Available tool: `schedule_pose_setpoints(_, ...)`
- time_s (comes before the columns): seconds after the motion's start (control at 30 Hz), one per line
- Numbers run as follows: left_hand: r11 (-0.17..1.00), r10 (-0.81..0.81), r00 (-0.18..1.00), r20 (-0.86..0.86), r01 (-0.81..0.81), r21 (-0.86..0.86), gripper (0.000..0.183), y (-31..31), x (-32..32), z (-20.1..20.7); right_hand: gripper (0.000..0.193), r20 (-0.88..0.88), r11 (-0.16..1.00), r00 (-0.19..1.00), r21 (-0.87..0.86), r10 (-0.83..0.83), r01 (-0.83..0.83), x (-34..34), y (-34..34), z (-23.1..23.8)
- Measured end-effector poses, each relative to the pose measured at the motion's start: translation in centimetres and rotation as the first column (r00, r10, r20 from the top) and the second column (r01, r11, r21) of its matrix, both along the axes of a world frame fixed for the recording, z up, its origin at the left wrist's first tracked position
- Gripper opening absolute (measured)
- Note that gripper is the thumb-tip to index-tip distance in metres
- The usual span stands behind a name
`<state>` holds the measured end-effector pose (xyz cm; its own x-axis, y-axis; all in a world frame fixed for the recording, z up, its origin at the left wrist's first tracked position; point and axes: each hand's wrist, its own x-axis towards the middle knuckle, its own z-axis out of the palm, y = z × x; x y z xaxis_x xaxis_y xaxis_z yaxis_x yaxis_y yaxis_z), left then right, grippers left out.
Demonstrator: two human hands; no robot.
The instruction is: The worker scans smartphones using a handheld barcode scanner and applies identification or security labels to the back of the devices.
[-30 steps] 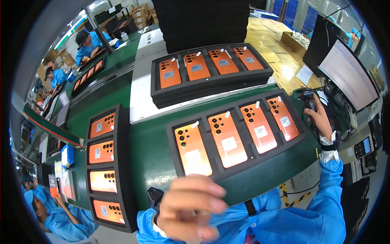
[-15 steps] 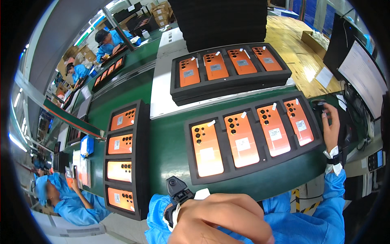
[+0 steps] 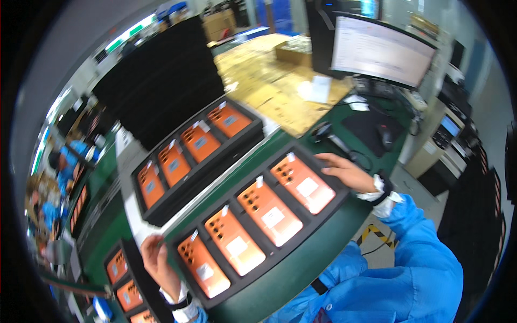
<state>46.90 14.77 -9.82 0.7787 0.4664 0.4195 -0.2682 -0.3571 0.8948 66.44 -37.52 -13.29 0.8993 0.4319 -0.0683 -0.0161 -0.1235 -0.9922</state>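
In front of me lies a black foam tray with a row of orange phones, backs up, among them one phone at its right end. Each phone carries a white label and a small white tab. My right hand grips the tray's far right corner with thumb and fingers. Beside the tray's left end is my left hand, its fingers loosely bent and apart; whether it touches the edge is unclear from the blur.
Another phone-filled black tray sits on a stack beyond, before a tall black pile. A third tray lies at left. Right of my tray are a handheld scanner, a mouse and a monitor. Co-workers in blue sit far left.
My view has swung right. My left hand has moved from close before me to the tray's left end. My right hand has come from beside the scanner to the tray's right corner.
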Motion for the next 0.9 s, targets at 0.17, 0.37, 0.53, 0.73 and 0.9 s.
schedule_pose_setpoints(0.17,0.819,-0.128,0.932,-0.34,-0.094,-0.567,0.052,11.6,0.6,-9.5,0.062,0.002,0.999,1.0,0.037,0.015,-0.015,4.7,2.1,-0.8)
schedule_pose_setpoints(0.37,0.791,-0.316,0.948,-0.043,0.288,0.54,0.075,15.2,-1.2,-17.2,0.065,0.098,0.995,0.995,0.1,0.005,-0.015,7.6,4.5,-1.3)
schedule_pose_setpoints(0.53,0.765,-0.336,0.92,-0.2,0.391,0.511,0.091,16.1,-0.6,-18.3,0.06,0.09,0.975,0.996,0.218,0.024,-0.044,7.2,4.5,-1.8)
schedule_pose_setpoints(0.73,0.858,-0.324,0.902,-0.285,0.407,0.314,0.09,12.6,0.6,-14.4,0.05,0.075,0.964,0.997,0.265,-0.004,-0.015,7.4,4.6,-2.7)
schedule_pose_setpoints(0.9,0.959,-0.24,0.943,-0.23,0.194,-0.205,0.07,6.6,0.4,-9.1,0.047,0.074,0.959,0.997,0.285,-0.015,-0.007,7.8,4.6,-3.3)
